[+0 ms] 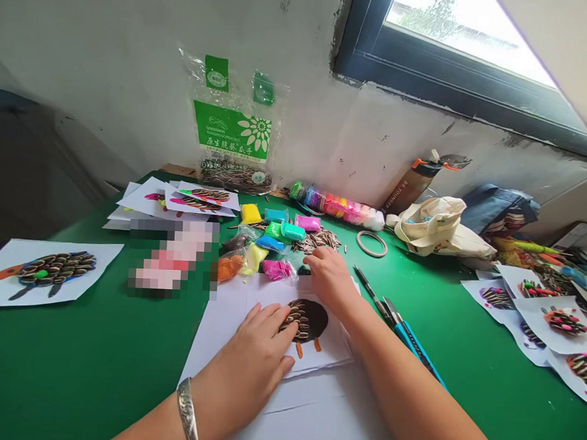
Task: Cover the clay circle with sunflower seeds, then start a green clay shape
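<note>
My left hand (256, 351), with a silver bangle at the wrist, lies with fingers stretched over a white card (334, 351). Its fingertips touch striped sunflower seeds (304, 321) set in rows on a dark oval (317, 318). Two small orange legs (307, 348) stick out below the oval. My right hand (330, 277) is bent down at the near edge of a loose sunflower seed pile (322, 239). Its fingers are drawn together, and what is between the tips is hidden. Bright clay packets (272, 243) lie left of that hand, several of them opened.
A utility knife (414, 345) and a pen (371, 291) lie beside my right forearm. Tape (371, 244), a cloth bag (434, 226) and a bottle (412, 183) are behind. Finished seed pictures lie left (55, 271) and right (564, 322). A seed bag (236, 139) leans on the wall.
</note>
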Available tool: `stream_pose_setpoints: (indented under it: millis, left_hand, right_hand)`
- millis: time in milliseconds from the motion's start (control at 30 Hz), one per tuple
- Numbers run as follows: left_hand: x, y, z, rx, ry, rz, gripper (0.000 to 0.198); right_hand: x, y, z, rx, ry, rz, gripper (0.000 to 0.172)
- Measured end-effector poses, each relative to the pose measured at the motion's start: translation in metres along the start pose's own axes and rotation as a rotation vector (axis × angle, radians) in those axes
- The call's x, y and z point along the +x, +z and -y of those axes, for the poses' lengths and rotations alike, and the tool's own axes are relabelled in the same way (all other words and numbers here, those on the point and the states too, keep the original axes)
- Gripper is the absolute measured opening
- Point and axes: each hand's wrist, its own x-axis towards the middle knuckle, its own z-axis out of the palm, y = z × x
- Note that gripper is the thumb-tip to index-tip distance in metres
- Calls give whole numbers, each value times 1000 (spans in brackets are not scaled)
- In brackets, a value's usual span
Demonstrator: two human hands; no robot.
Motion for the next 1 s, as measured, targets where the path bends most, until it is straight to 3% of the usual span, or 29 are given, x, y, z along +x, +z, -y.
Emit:
stream_pose_setpoints:
  millis: [67, 200, 333, 467, 767, 1000]
  left_hand:
    - [0, 1, 0, 1, 4, -4, 38]
    - [0, 1, 0, -10, 0, -14, 37]
    - [-1, 2, 1, -29, 3, -27, 36]
    - [-1, 2, 3, -34, 22, -60, 38]
    - [3, -5, 8, -42, 72, -205, 29]
    - [4, -3, 12, 6, 56, -325, 29]
  right_hand:
    - [-11, -12, 6, 38, 0, -13, 31]
    - [-43, -29, 11, 384, 31, -40, 29]
    - [-72, -23, 6, 672, 156, -78, 23]
    - [-85, -10, 3, 918, 314, -49, 19]
    - [-78, -16, 8, 705, 160, -191, 25]
    - [-76, -8, 19, 731, 177, -128, 25]
